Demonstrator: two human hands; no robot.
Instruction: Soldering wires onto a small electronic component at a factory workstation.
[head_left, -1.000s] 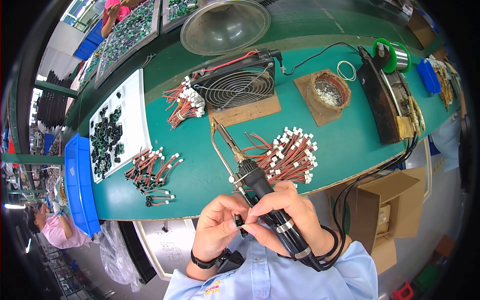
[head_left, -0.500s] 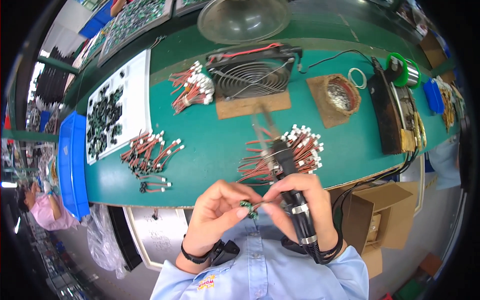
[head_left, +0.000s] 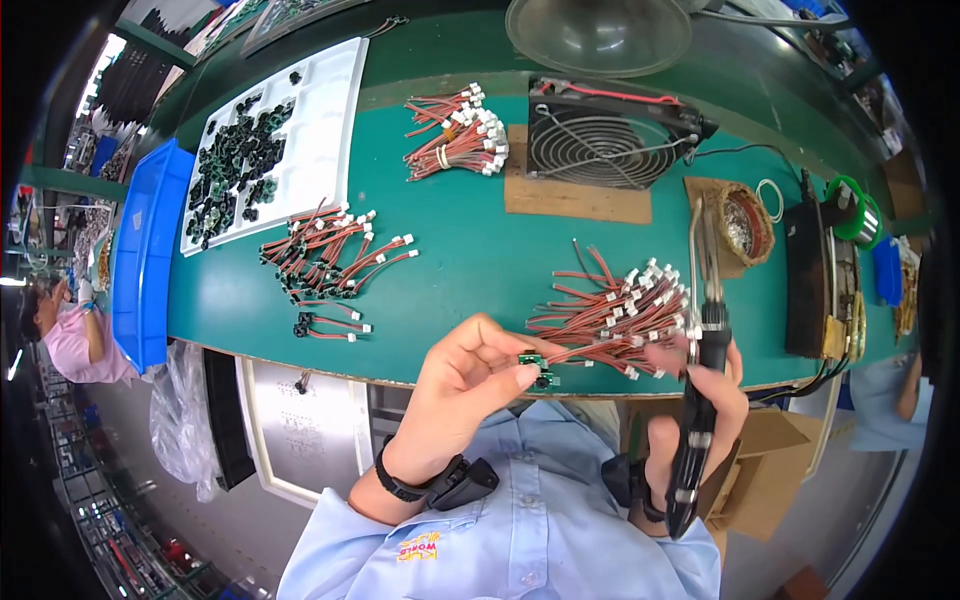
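My left hand (head_left: 462, 385) pinches a small green circuit board (head_left: 541, 369) between thumb and fingertips, just over the front edge of the bench. My right hand (head_left: 722, 405) is wrapped round the black handle of a soldering iron (head_left: 690, 465); its metal tip points away from me. Some of the right fingers are blurred beside a heap of red-and-black wire leads (head_left: 610, 315) with white connectors. The leads' loose ends lie close behind the circuit board; whether one touches it, I cannot tell.
Wired boards (head_left: 310, 255) lie left, near a white tray (head_left: 325, 150) of small boards and a blue bin (head_left: 150, 255). Behind are bundled leads (head_left: 460, 135) and a fan (head_left: 605, 140). At right stand a round tip-cleaning pot (head_left: 745, 225), a solder spool (head_left: 855, 212) and a dark block-shaped unit (head_left: 806, 275).
My right hand has moved right with the soldering iron, away from the circuit board and over to the wire heap. The left hand still holds the board. My view has shifted left.
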